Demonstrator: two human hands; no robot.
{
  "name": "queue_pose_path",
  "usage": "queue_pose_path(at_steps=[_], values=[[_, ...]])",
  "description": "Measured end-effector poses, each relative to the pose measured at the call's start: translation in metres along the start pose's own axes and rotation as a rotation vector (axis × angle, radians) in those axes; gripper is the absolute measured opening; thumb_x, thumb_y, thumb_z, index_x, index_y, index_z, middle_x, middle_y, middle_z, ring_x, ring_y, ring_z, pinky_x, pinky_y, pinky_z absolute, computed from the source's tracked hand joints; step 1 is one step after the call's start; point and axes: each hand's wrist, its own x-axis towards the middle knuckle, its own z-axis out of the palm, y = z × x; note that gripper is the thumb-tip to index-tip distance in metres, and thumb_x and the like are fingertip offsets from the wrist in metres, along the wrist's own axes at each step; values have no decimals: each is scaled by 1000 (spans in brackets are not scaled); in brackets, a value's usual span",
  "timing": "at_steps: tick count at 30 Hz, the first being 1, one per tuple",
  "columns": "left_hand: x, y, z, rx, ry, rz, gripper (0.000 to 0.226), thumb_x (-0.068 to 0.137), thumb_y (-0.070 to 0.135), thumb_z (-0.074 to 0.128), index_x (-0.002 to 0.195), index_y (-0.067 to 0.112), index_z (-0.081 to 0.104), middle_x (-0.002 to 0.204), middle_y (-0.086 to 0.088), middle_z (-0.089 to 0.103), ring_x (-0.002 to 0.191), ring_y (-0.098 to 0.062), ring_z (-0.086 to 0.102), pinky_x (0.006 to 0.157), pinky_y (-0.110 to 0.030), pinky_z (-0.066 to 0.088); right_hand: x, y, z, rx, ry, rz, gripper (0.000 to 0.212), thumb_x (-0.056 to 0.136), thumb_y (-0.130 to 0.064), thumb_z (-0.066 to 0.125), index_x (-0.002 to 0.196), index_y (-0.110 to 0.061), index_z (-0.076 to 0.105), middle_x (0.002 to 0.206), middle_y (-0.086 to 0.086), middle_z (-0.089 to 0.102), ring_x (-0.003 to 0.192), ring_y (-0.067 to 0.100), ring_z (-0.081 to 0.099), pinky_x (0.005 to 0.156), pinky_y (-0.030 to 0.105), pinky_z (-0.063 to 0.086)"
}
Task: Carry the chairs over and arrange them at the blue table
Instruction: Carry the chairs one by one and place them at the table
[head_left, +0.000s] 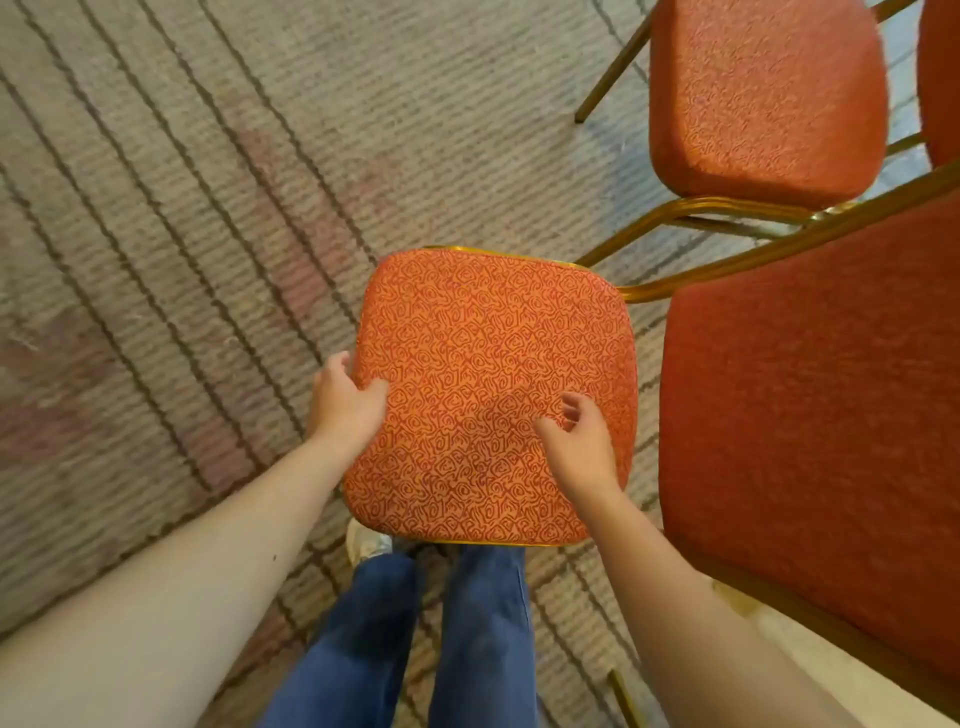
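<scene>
An orange patterned chair (488, 374) with a gold metal rim is right in front of me, its padded surface facing up, above my jeans and shoe. My left hand (345, 402) grips the pad's left edge, thumb on top and fingers wrapped round the side. Over the pad's right part my right hand (579, 441) has loosely curled fingers and holds nothing; whether it touches the fabric is unclear. The blue table is not in view.
A red chair (810, 415) with a gold frame stands close on the right, almost against the orange one. Another red chair (763, 93) is at the top right, a third (943, 78) at the frame's edge. Striped grey carpet (182, 234) stretches to the left.
</scene>
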Motion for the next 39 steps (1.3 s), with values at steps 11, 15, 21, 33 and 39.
queue_pose_path(at_steps=[11,15,21,33,39], values=[[35,-11,40,-93,40,-157,69,69,40,54,130,9,47,127,-14,59,114,-30,58,102,-44,44,63,25,0,-93,95,-24,69,88,-21,59,150,-14,30,151,8,32,139,25,32,116,36,25],[46,-10,58,-62,131,-194,58,93,40,52,139,9,38,137,-18,50,124,-34,49,107,-41,37,79,33,-11,-138,162,-4,75,87,-21,62,151,-10,26,157,11,26,145,26,22,118,33,15],[55,-4,82,42,340,-219,69,95,47,44,146,3,28,148,-22,36,135,-35,37,112,-39,27,105,50,-25,-155,130,34,83,86,-26,62,154,-10,17,161,12,16,149,25,12,122,34,8],[56,-4,102,226,591,-214,60,96,46,38,144,10,36,145,-17,42,134,-32,38,112,-39,24,149,81,-40,141,42,167,65,89,-53,61,140,-17,43,134,1,57,124,23,54,107,39,42],[68,-24,96,167,590,-186,71,85,66,27,131,17,49,132,-11,56,122,-33,51,103,-44,38,162,80,-38,304,79,193,24,89,-51,62,98,-28,62,90,-16,64,89,8,63,94,34,51]])
